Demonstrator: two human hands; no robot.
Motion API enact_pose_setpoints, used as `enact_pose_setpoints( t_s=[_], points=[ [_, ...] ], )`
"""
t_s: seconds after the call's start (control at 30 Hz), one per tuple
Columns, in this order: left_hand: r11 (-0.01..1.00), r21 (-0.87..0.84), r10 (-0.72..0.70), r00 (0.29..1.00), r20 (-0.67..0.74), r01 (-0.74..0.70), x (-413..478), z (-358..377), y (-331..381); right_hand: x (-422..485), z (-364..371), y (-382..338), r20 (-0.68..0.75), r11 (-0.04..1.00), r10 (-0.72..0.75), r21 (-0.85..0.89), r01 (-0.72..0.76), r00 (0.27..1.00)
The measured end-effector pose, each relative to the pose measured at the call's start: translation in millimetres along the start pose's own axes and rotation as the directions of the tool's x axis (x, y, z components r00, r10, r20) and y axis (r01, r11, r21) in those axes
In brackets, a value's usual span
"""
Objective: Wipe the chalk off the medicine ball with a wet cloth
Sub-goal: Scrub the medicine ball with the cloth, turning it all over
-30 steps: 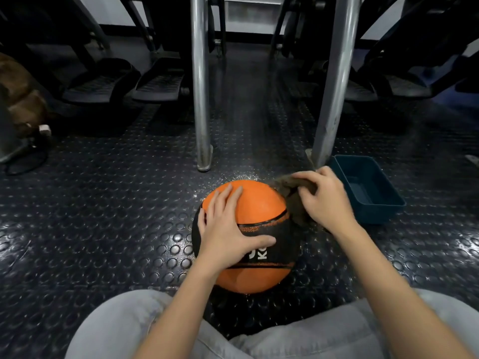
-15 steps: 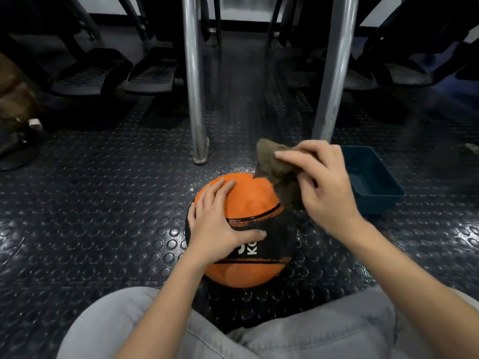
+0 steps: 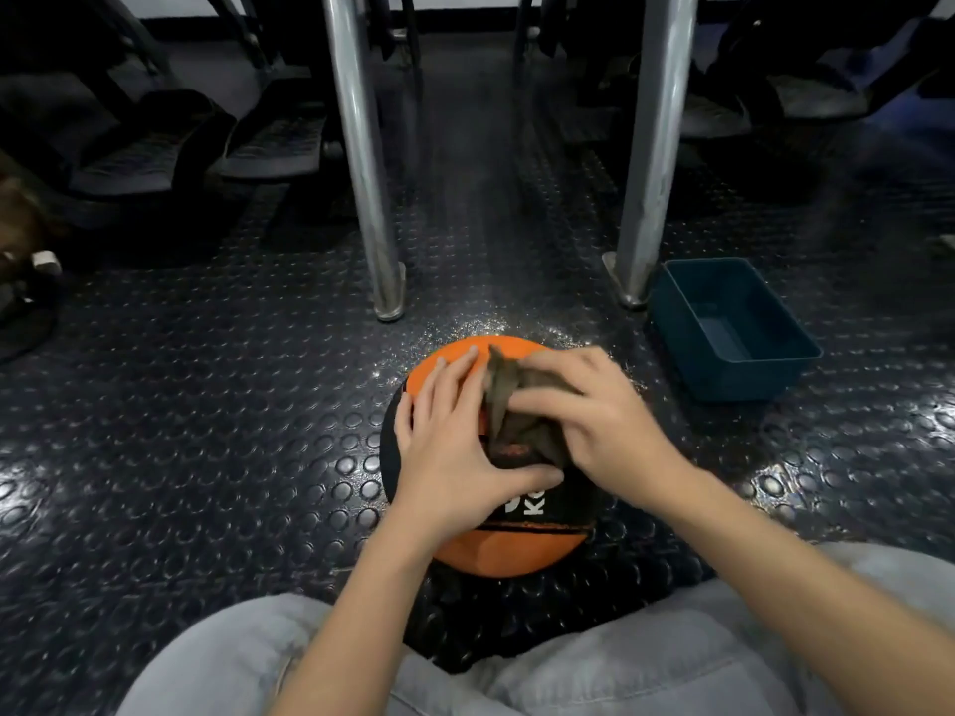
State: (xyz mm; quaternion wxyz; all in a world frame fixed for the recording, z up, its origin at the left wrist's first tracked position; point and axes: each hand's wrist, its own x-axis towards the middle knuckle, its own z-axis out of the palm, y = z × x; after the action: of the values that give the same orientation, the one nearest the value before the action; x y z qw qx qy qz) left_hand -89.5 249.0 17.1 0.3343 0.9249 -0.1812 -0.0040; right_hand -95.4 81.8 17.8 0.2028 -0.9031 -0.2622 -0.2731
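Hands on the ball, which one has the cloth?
The right hand: it holds the brown cloth against the medicine ball, while the left hand lies flat on the ball with nothing in it.

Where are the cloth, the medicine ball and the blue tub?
cloth (image 3: 500, 387), head view: bunched fold lying on the ball's top.
medicine ball (image 3: 509, 552), head view: lower orange panel, below the black band.
blue tub (image 3: 744, 379), head view: outer face of its near wall.
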Motion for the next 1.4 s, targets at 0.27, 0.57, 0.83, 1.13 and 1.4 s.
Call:
enact_pose_setpoints(
  t_s=[0.27, 0.57, 0.83, 1.13, 1.4],
  points=[
    [0.998, -0.012, 0.061, 0.998, 0.015, -0.061, 2.1, 5.7, 7.4, 7.6, -36.4, 10.7, -0.265, 0.947, 0.32, 0.076, -0.311, 0.91],
    [0.996, -0.077, 0.053, 0.999, 0.009, -0.052, 3.5, 0.2, -0.7, 4.9, -34.4, 29.6, -0.313, 0.908, 0.372, -0.07, -0.412, 0.874],
    [0.996, -0.072, 0.044, 0.999, 0.013, -0.043, 4.1, -2.2, -0.8, -4.2, -14.3, 30.8, 0.083, 0.931, 0.342, -0.161, -0.326, 0.936],
    [0.996, -0.048, 0.071, 0.997, 0.005, -0.071, 5.4, -0.6, -1.6, -7.0, -11.6, 5.9, -0.043, 0.996, 0.084, -0.035, -0.086, 0.995],
    [0.997, -0.047, 0.064, 0.998, -0.004, -0.064, 4.5, -1.0, -2.9, 0.1, -31.4, 6.0, -0.261, 0.964, 0.266, 0.046, -0.263, 0.928]
  ],
)
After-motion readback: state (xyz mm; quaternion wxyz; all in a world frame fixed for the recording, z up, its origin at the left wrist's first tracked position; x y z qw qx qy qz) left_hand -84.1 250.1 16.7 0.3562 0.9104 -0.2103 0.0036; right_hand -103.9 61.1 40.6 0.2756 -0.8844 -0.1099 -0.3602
